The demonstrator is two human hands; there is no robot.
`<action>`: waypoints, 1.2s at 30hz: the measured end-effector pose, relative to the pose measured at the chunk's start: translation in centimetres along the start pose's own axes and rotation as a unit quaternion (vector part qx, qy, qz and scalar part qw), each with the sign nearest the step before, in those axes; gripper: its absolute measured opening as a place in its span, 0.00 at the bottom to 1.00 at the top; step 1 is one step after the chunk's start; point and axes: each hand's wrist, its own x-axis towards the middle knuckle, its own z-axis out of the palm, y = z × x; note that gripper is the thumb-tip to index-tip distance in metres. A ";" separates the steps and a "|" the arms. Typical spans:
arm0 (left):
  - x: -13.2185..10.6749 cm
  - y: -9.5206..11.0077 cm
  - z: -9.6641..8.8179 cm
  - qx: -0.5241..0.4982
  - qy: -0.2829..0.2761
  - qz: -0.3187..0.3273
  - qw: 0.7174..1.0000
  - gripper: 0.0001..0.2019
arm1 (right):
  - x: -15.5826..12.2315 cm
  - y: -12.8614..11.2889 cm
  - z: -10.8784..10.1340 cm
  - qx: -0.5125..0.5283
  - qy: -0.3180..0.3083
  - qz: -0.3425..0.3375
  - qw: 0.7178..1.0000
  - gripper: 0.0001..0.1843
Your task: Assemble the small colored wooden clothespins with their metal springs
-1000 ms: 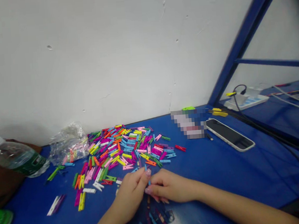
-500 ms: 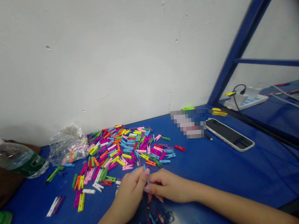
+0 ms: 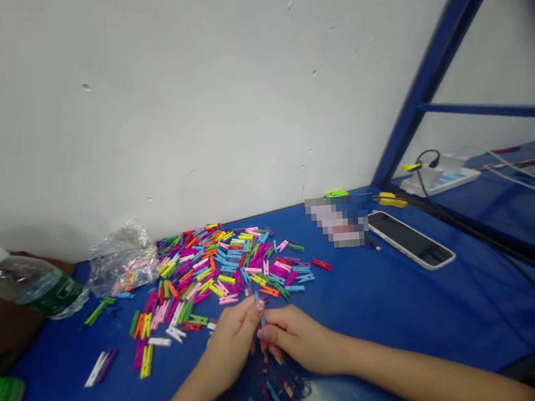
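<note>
View: head camera
Left hand (image 3: 232, 339): pinching a small blue clothespin (image 3: 259, 312) between fingertips
Right hand (image 3: 301, 340): gripping that clothespin from the opposite side, fingers curled
Beyond the fingers: multicoloured clothespin heap (image 3: 221, 266) lying on a blue table (image 3: 373, 316)
Right of the fingers: smartphone (image 3: 409, 239) resting well apart

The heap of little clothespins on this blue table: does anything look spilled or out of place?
Yes: the small coloured clothespins lie spilled in a loose heap on the blue table, perhaps tipped from the crumpled clear plastic bag beside them. A white clothespin and a purple clothespin lie apart from the heap.
</note>
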 end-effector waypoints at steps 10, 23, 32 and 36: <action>-0.2 -0.4 0.3 -0.085 0.005 -0.006 0.996 0.20 | -0.3 -0.2 0.6 0.051 0.023 0.006 0.998 0.11; -0.2 0.2 0.6 -0.088 0.015 0.000 0.996 0.20 | -0.4 -0.1 1.0 0.027 0.058 0.001 0.998 0.13; -0.1 -0.2 0.6 -0.061 0.066 0.008 0.996 0.20 | -0.2 -0.2 0.8 -0.105 0.122 -0.025 0.987 0.13; 0.0 -0.2 0.8 -0.146 0.049 -0.015 0.988 0.21 | -0.3 -0.4 0.5 -0.129 0.099 -0.031 0.986 0.16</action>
